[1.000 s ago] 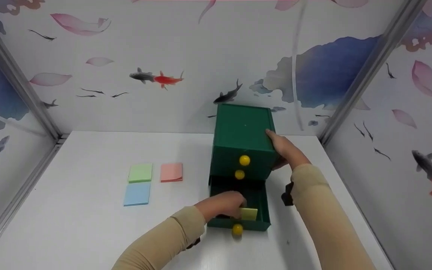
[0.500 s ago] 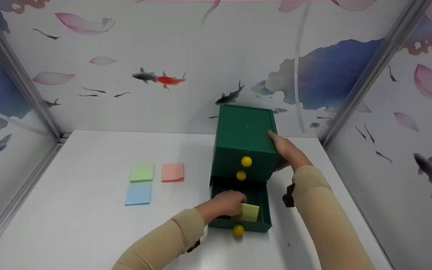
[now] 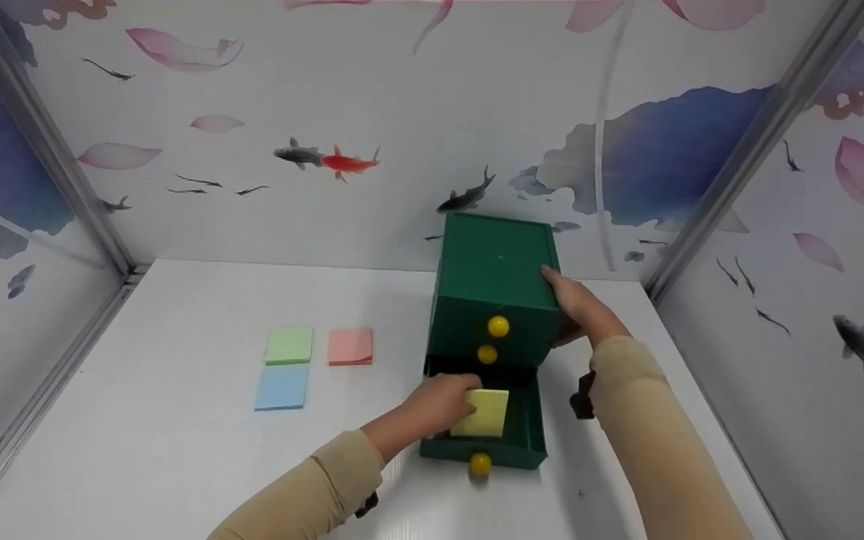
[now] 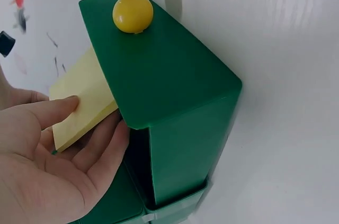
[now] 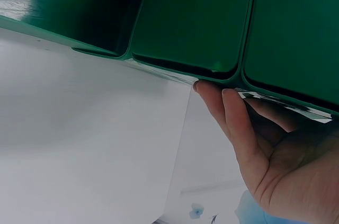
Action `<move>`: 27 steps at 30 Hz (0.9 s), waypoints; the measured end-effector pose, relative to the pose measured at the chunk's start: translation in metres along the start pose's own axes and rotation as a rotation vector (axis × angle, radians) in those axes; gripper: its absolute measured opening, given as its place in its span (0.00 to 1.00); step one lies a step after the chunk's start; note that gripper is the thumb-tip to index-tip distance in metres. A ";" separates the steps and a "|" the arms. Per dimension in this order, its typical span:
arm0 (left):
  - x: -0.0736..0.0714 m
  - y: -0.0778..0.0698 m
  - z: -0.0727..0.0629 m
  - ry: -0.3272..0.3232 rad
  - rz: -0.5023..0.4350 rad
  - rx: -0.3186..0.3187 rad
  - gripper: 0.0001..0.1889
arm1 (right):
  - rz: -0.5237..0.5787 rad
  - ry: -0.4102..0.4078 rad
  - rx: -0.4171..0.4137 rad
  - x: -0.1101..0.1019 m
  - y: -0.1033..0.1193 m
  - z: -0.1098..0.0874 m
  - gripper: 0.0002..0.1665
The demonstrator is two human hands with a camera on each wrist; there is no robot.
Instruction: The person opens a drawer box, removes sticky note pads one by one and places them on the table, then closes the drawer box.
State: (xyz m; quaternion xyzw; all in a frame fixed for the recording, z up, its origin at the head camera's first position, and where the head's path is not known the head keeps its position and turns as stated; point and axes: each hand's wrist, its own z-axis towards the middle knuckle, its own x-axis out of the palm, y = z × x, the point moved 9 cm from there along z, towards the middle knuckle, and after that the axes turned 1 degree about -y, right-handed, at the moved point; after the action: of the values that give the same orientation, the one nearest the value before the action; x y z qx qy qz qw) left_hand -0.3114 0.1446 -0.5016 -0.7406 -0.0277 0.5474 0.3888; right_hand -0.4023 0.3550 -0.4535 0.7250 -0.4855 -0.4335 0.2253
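Observation:
My left hand (image 3: pixel 443 403) pinches a yellow sticky note pad (image 3: pixel 483 414) over the pulled-out bottom drawer (image 3: pixel 529 416) of a green drawer cabinet (image 3: pixel 499 259). In the left wrist view, the thumb lies on the pad (image 4: pixel 85 94) and the fingers are behind it, beside the drawer front (image 4: pixel 164 70). At the cabinet's right side my right hand (image 3: pixel 578 304) holds on, thumb over the top edge. Its fingertips touch the side wall in the right wrist view, where the hand (image 5: pixel 275 155) shows below the green drawers (image 5: pixel 190 23). The two upper drawers are closed, with yellow knobs (image 3: pixel 498 326).
Left of the cabinet, a green note pad (image 3: pixel 289 346), a blue note pad (image 3: pixel 280 388) and a pink note pad (image 3: pixel 350 346) lie on the white table (image 3: pixel 177 435). Printed wall panels (image 3: pixel 372 82) enclose the back and sides.
My left hand has drawn back to the left and lifted the yellow pad, so more of it shows above the drawer. The right hand keeps its place on the cabinet; the view shifts slightly.

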 end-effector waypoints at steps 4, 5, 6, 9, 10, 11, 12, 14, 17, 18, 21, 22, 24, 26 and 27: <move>-0.006 0.004 -0.008 -0.035 -0.039 -0.007 0.12 | 0.003 0.010 0.007 0.000 -0.003 0.000 0.55; -0.008 0.006 -0.010 -0.039 -0.053 -0.013 0.12 | 0.001 0.012 0.004 0.001 -0.003 0.000 0.55; -0.010 0.008 -0.011 -0.045 -0.063 -0.020 0.12 | -0.001 0.012 0.001 0.001 -0.003 -0.001 0.55; -0.017 0.013 -0.016 -0.062 -0.092 -0.038 0.12 | -0.014 0.003 -0.007 0.000 -0.002 -0.002 0.55; -0.020 0.015 -0.017 -0.070 -0.095 -0.037 0.12 | -0.020 0.001 -0.010 0.000 -0.001 -0.002 0.55; -0.023 0.016 -0.019 -0.079 -0.095 -0.035 0.12 | -0.023 -0.002 -0.011 0.000 -0.001 -0.002 0.55; -0.026 0.017 -0.020 -0.087 -0.090 -0.032 0.12 | -0.025 -0.006 -0.010 0.000 -0.001 -0.002 0.55; -0.031 0.019 -0.024 -0.092 -0.099 -0.032 0.12 | -0.029 -0.009 -0.008 0.000 -0.001 -0.002 0.56; -0.038 0.024 -0.029 -0.093 -0.109 -0.034 0.12 | -0.025 -0.007 -0.006 0.000 -0.001 -0.002 0.56; -0.040 0.026 -0.030 -0.091 -0.113 -0.039 0.12 | -0.024 -0.008 -0.007 0.000 -0.001 -0.003 0.56; -0.045 0.032 -0.034 -0.088 -0.128 -0.038 0.12 | -0.023 -0.010 -0.009 -0.001 -0.001 -0.004 0.55; -0.047 0.034 -0.035 -0.087 -0.128 -0.042 0.12 | -0.023 -0.012 -0.009 -0.002 -0.001 -0.004 0.55; -0.050 0.038 -0.037 -0.084 -0.130 -0.050 0.12 | -0.025 -0.014 -0.011 -0.002 -0.001 -0.004 0.55; -0.053 0.042 -0.040 -0.081 -0.123 -0.047 0.12 | -0.027 -0.012 -0.012 -0.002 -0.001 -0.003 0.55; -0.054 0.044 -0.042 -0.076 -0.121 -0.047 0.12 | -0.023 -0.009 -0.011 -0.001 -0.001 -0.003 0.55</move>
State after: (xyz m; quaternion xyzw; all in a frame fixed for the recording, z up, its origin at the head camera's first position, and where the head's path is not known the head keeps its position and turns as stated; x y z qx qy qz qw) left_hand -0.3152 0.0659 -0.4819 -0.7252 -0.1002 0.5497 0.4024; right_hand -0.3997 0.3562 -0.4521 0.7275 -0.4757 -0.4418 0.2219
